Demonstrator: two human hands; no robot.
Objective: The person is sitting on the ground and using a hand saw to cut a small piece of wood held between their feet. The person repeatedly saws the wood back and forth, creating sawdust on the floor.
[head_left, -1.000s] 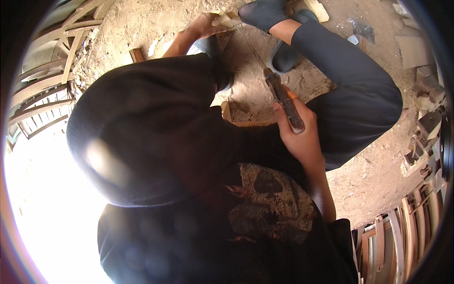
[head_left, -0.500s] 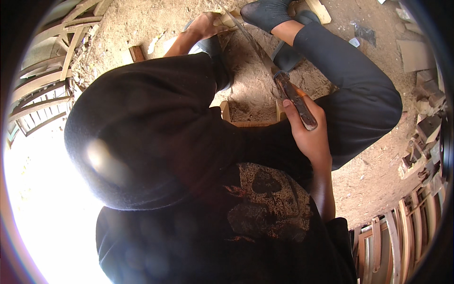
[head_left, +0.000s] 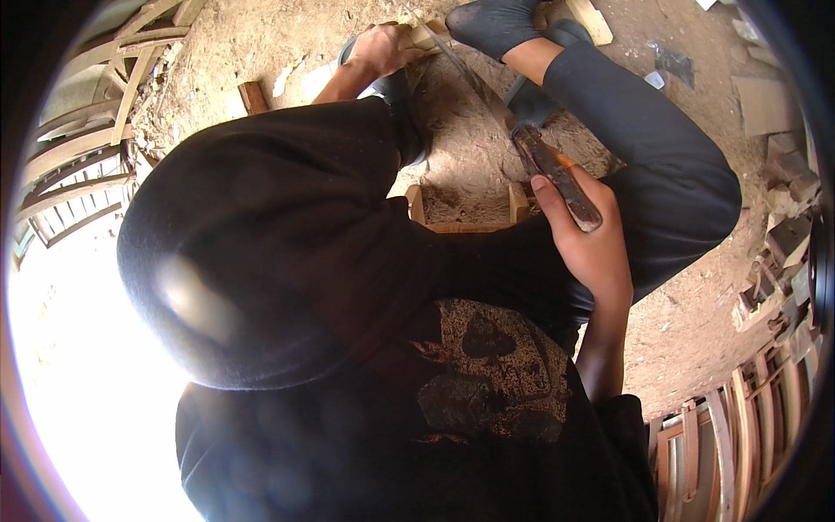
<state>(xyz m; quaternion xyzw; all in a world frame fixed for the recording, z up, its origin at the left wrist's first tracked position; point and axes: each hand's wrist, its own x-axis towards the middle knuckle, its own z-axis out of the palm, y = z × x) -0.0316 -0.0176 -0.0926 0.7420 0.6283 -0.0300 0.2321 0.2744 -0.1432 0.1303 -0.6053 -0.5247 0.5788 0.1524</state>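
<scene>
My right hand (head_left: 593, 237) is wrapped round the dark, worn handle of a hand saw (head_left: 555, 177), with the thumb on the near side. The narrow saw blade (head_left: 470, 76) runs up and left to a light wooden piece (head_left: 426, 38) near the top edge. My left hand (head_left: 381, 50) is closed on that piece's left end, left of the blade. My dark-covered foot (head_left: 491, 26) rests at the piece's right side, close to the blade. The contact of teeth and wood is too small to make out.
Under me shows the edge of a low wooden seat (head_left: 470, 227). A dark sandal (head_left: 532, 103) is on the dirt floor. Wood offcuts (head_left: 787, 230) are piled at the right, and curved wooden parts (head_left: 722, 444) stand lower right. Wooden frames (head_left: 83, 143) lean at the left.
My right hand and the saw have drawn back a little, to the right and toward me. My left hand stays on the wooden piece with a slight shift.
</scene>
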